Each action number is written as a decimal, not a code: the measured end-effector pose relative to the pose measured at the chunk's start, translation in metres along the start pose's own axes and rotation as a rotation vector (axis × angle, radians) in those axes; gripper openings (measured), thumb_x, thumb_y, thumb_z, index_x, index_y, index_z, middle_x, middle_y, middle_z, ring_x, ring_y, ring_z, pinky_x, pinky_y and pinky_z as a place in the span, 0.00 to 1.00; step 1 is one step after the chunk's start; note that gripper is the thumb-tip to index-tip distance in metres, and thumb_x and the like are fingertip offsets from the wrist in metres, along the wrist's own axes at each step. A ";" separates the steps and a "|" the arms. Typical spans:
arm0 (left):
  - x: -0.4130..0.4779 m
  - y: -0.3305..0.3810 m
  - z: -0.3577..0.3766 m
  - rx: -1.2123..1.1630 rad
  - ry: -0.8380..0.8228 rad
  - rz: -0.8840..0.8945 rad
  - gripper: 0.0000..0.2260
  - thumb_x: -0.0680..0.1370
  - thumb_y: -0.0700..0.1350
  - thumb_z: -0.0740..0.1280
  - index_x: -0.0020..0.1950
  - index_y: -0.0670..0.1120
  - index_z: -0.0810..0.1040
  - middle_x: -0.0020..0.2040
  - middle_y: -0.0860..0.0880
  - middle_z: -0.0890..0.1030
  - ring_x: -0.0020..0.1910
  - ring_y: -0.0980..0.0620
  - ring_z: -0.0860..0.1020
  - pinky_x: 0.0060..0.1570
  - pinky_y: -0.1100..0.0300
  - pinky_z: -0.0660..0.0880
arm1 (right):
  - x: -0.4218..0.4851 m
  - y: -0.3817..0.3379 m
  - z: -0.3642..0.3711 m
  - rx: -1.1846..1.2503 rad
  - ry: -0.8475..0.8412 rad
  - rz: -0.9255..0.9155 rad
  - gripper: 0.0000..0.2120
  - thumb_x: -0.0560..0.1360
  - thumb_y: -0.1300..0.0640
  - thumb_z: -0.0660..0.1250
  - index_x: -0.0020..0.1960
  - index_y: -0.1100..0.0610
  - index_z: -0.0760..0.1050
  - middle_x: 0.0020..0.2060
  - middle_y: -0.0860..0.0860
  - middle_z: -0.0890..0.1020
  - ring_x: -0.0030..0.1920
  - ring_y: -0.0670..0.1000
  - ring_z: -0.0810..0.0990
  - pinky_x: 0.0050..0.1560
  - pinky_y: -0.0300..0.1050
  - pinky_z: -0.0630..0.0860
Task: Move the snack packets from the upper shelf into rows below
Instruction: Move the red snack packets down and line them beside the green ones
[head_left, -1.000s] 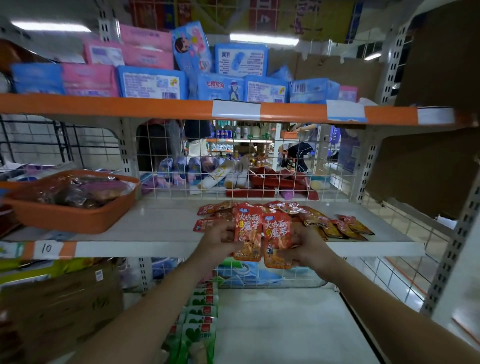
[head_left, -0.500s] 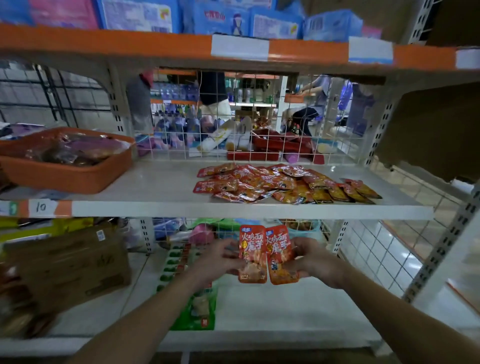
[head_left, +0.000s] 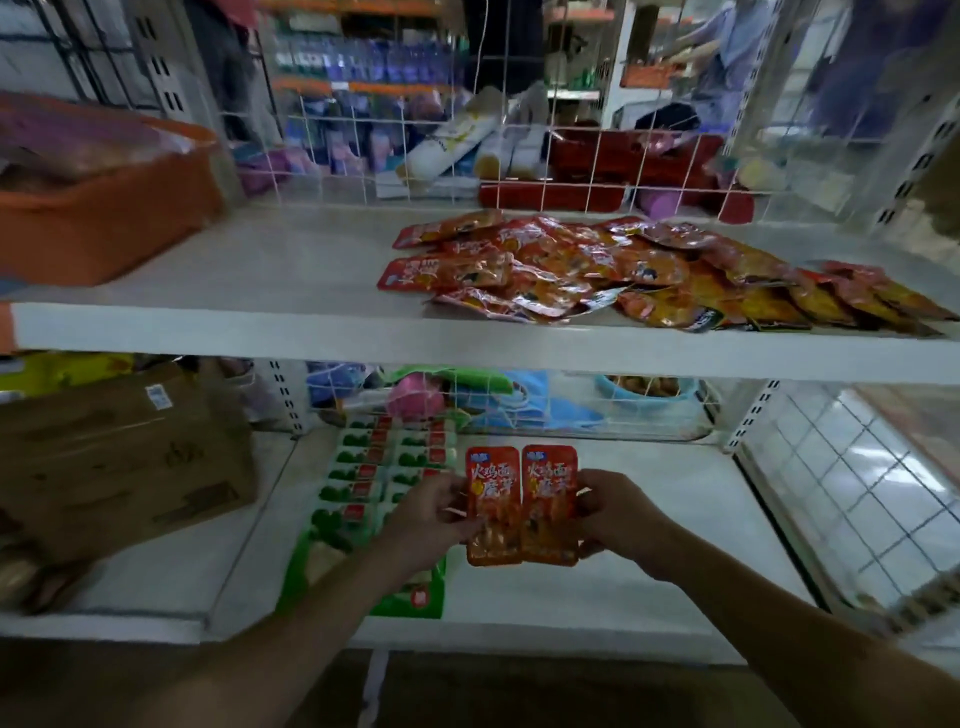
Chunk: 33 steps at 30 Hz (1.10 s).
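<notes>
Two red-orange snack packets are held side by side over the lower shelf (head_left: 649, 545). My left hand (head_left: 426, 525) pinches the left packet (head_left: 492, 506) at its left edge. My right hand (head_left: 615, 519) pinches the right packet (head_left: 549, 506) at its right edge. Both packets stand upright, faces towards me, edges touching. A loose heap of several red and orange snack packets (head_left: 623, 270) lies on the upper shelf (head_left: 311, 332), right of its middle.
Two rows of green-and-white packets (head_left: 374, 467) lie on the lower shelf just left of my hands. A cardboard box (head_left: 114, 457) stands at the far left below. An orange tub (head_left: 104, 208) sits on the upper shelf's left. Wire mesh (head_left: 519, 156) backs both shelves.
Both hands carried the two packets down from the upper shelf's front edge to the lower shelf level. The view tilted down and moved closer.
</notes>
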<state>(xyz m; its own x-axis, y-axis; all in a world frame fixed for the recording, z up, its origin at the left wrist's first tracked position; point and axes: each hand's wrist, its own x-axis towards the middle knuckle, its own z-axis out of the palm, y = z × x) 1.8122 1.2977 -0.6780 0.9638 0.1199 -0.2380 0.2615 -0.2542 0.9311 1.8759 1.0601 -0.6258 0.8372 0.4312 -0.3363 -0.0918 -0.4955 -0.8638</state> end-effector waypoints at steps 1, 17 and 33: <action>0.008 -0.006 -0.001 0.005 0.005 -0.006 0.19 0.74 0.39 0.75 0.63 0.46 0.76 0.55 0.49 0.83 0.52 0.52 0.83 0.55 0.51 0.81 | 0.010 0.004 0.002 -0.001 -0.010 0.002 0.17 0.71 0.69 0.74 0.57 0.58 0.77 0.48 0.56 0.85 0.44 0.53 0.86 0.38 0.46 0.83; 0.127 -0.067 -0.005 0.158 -0.007 0.045 0.34 0.76 0.39 0.73 0.75 0.57 0.61 0.54 0.49 0.80 0.51 0.54 0.82 0.44 0.60 0.80 | 0.169 0.068 0.018 -0.113 0.015 0.099 0.17 0.70 0.70 0.75 0.54 0.60 0.74 0.48 0.55 0.83 0.46 0.54 0.85 0.42 0.53 0.85; 0.203 -0.091 0.050 0.537 0.048 -0.016 0.25 0.77 0.33 0.66 0.72 0.51 0.73 0.67 0.48 0.77 0.63 0.49 0.76 0.65 0.56 0.75 | 0.211 0.130 0.029 -0.086 0.171 0.286 0.20 0.71 0.65 0.75 0.58 0.57 0.72 0.51 0.53 0.80 0.53 0.54 0.82 0.52 0.55 0.83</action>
<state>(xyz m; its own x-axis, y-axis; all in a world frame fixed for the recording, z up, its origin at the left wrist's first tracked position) 1.9866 1.2970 -0.8251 0.9595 0.1678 -0.2263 0.2772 -0.7057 0.6521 2.0246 1.1090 -0.8196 0.8630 0.1364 -0.4865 -0.2964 -0.6430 -0.7062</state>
